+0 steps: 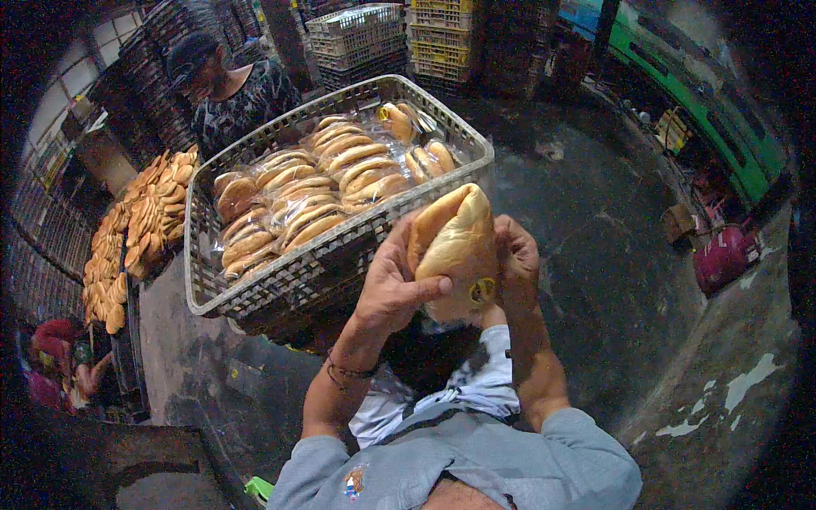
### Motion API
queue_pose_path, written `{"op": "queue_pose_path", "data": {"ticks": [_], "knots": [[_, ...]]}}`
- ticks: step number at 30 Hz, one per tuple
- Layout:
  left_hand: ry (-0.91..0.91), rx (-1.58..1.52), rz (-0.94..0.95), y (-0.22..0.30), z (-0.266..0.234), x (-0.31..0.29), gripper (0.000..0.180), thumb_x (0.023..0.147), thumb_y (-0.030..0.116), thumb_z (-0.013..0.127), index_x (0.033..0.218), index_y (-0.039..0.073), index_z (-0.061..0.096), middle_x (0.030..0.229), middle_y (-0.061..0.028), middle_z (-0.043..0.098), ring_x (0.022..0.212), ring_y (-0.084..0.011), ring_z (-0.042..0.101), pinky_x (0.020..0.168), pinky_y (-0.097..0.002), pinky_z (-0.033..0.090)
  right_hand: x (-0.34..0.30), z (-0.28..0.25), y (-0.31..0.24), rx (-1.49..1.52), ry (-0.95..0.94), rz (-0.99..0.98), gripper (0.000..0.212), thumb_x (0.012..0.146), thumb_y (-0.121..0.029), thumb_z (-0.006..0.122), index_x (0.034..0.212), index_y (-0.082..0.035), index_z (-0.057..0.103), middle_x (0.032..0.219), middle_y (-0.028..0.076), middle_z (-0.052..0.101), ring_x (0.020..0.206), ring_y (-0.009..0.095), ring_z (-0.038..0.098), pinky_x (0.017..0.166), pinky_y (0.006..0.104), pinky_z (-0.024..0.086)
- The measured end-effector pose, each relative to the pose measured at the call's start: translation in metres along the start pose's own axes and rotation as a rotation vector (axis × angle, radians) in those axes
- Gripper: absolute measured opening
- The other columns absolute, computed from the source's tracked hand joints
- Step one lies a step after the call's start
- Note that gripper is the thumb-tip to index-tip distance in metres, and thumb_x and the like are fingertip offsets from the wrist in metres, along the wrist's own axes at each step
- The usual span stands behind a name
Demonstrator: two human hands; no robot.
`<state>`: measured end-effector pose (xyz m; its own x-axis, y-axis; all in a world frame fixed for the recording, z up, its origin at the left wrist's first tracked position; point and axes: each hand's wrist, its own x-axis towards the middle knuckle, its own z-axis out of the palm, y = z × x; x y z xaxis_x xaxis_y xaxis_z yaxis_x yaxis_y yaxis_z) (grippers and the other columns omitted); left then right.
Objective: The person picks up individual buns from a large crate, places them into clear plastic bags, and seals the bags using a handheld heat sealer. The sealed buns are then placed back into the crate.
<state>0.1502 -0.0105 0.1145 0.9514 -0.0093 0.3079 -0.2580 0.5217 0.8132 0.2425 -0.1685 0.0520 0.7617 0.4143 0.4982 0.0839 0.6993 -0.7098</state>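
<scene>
A golden-brown bread bun (455, 242), folded over with a seam along its top, is held up in front of my chest. Clear plastic with a small yellow round mark seems to cover its lower part. My left hand (396, 285) grips the bun from the left, thumb across its front. At its right side my right hand (517, 255) has its fingers curled in near the bun's edge; what they pinch is partly hidden. Just beyond my hands a grey plastic crate (340, 240) holds rows of bagged buns (297, 187).
Many unwrapped buns (153, 217) lie heaped at the left. A person in a dark cap (242, 102) is behind the crate, another person (64, 361) at the far left. Stacked crates (357, 38) stand at the back; a magenta container (722, 257) is on the right.
</scene>
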Motion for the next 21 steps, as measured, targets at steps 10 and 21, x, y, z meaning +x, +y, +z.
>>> {"op": "queue_pose_path", "data": {"ticks": [10,21], "knots": [[0.163,0.025,0.055,-0.002,-0.015,0.008,0.093,0.075,0.009,0.085,0.149,0.002,0.029,0.143,-0.0161,0.045,0.133,-0.0280,0.047,0.110,-0.0390,0.042,-0.003,0.030,-0.034,-0.698,0.209,-0.074,0.020,0.095,-0.025,0.069,0.099,-0.005,0.065,0.091,0.003,0.068,0.084,0.012,0.063,0.075,0.0273,0.051],[0.095,-0.112,0.051,-0.032,-0.011,-0.005,0.084,0.087,0.026,0.078,0.151,0.004,0.028,0.145,-0.0124,0.045,0.131,-0.0267,0.049,0.108,-0.0391,0.043,-0.008,0.063,-0.047,-1.238,-0.226,-0.445,0.028,0.085,-0.010,0.074,0.112,-0.004,0.069,0.094,0.011,0.069,0.084,0.027,0.066,0.073,0.0384,0.053]]}}
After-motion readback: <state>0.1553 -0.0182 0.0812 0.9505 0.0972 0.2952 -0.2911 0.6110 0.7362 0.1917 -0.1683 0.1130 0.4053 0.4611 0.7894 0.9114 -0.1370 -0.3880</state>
